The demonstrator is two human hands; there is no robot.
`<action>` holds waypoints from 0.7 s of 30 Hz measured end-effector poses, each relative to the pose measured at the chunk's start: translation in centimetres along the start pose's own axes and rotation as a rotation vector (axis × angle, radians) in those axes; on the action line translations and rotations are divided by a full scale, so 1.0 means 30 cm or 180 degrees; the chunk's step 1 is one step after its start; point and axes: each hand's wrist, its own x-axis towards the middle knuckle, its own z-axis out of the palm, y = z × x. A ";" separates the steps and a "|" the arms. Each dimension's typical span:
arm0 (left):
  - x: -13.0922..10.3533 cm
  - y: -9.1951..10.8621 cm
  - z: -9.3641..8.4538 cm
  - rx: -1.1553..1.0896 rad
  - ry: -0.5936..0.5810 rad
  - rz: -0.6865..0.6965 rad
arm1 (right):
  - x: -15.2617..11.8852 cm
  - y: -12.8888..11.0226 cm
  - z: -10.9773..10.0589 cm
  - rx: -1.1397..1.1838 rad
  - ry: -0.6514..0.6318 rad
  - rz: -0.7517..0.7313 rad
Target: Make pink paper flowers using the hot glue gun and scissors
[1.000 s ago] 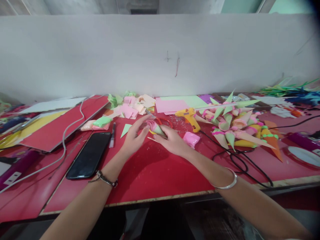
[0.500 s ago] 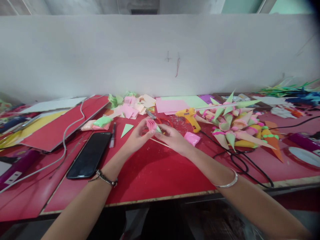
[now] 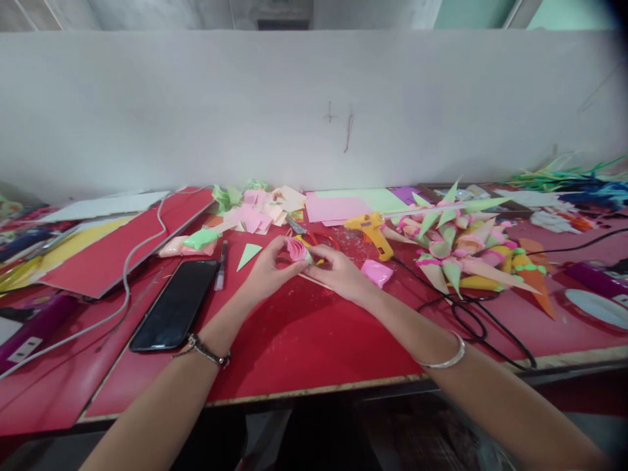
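A small pink paper flower [image 3: 296, 249] with layered petals and some green at its right side is held between my two hands, above the red table [image 3: 314, 340]. My left hand [image 3: 269, 271] has its fingers and thumb closed round the flower's left and lower side. From the right, the fingertips of my right hand [image 3: 338, 272] pinch its green part. Just behind the hands lie scissors with red handles [image 3: 326, 239]. A green paper triangle [image 3: 249, 256] rests left of my left hand, and a pink packet [image 3: 377, 272] right of my right hand.
A yellow glue gun [image 3: 375, 233] with a black cable sits beside a pile of paper cones [image 3: 461, 242]. On the left are a black phone [image 3: 175, 306], a pen [image 3: 222, 265] and a red board [image 3: 127, 242]. Paper pieces [image 3: 255, 212] lie at the back.
The pink flower has turned a little and shows more of its layered inside. Both hands have shifted slightly around it, keeping hold.
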 end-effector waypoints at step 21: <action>-0.008 0.005 0.014 0.0055 -0.0307 -0.0462 | -0.009 0.011 0.007 -0.0615 -0.0281 0.0091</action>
